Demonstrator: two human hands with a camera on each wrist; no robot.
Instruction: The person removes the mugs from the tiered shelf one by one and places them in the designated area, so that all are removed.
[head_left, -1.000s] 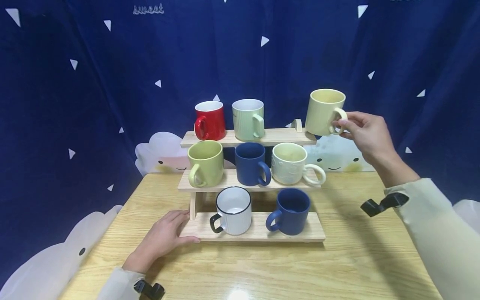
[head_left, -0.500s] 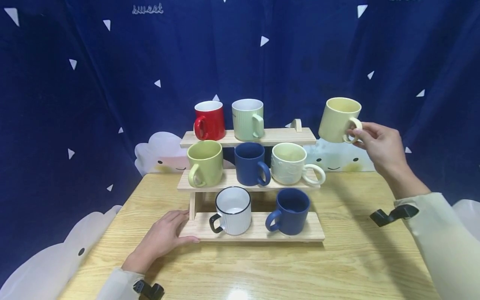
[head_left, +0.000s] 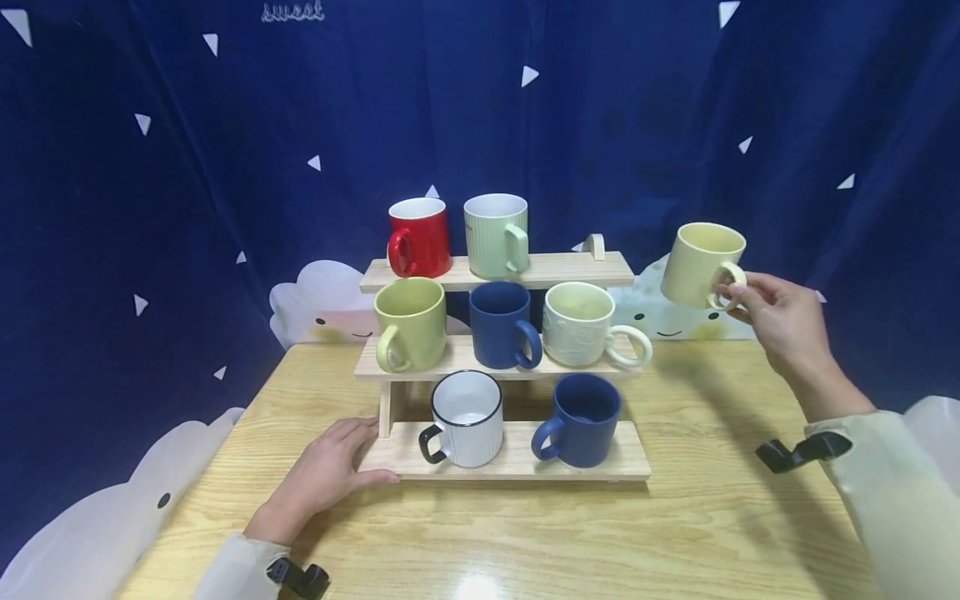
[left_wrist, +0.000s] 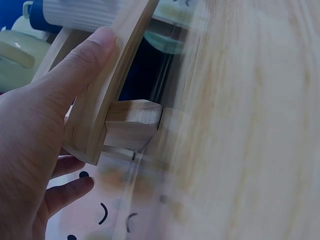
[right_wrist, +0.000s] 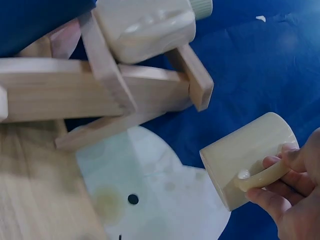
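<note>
My right hand (head_left: 787, 321) holds a pale yellow mug (head_left: 697, 262) by its handle. The mug hangs in the air, tilted slightly, off the right end of a three-tier wooden rack (head_left: 573, 268). In the right wrist view the fingers and thumb pinch the mug's handle (right_wrist: 265, 177). My left hand (head_left: 330, 467) grips the left end of the rack's lowest board. In the left wrist view its thumb (left_wrist: 90, 57) lies along the board's front edge, with other fingers round the far side.
A red mug (head_left: 429, 242) and pale green mug (head_left: 491, 242) stand on the top tier. Below are a yellow-green mug (head_left: 416, 329), a blue mug (head_left: 495, 329) and a cream mug (head_left: 573, 329). The bottom tier bears a white mug (head_left: 476, 429) and another blue mug (head_left: 588, 425).
My right hand has carried the pale yellow mug right and down, away from the top tier's right end. The left hand and the rack stay in place.
</note>
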